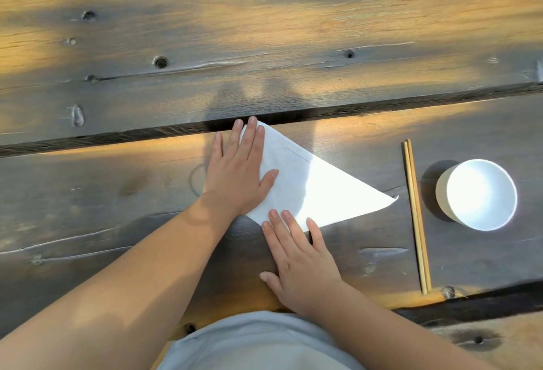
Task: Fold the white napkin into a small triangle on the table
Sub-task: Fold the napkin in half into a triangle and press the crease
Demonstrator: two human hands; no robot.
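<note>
The white napkin [311,187] lies flat on the dark wooden table [117,187] as a triangle, its long point aimed right toward the chopsticks. My left hand [239,169] lies flat along the napkin's left edge, fingers straight and pointing away from me, thumb out on the cloth. My right hand [296,255] rests flat on the table at the napkin's near corner, with its straight fingertips pressing the near edge.
A pair of wooden chopsticks [415,214] lies to the right of the napkin, running toward me. Beyond them stands a white bowl [477,193]. A dark gap between planks [352,112] runs across just behind the napkin. The table's near edge is at my body.
</note>
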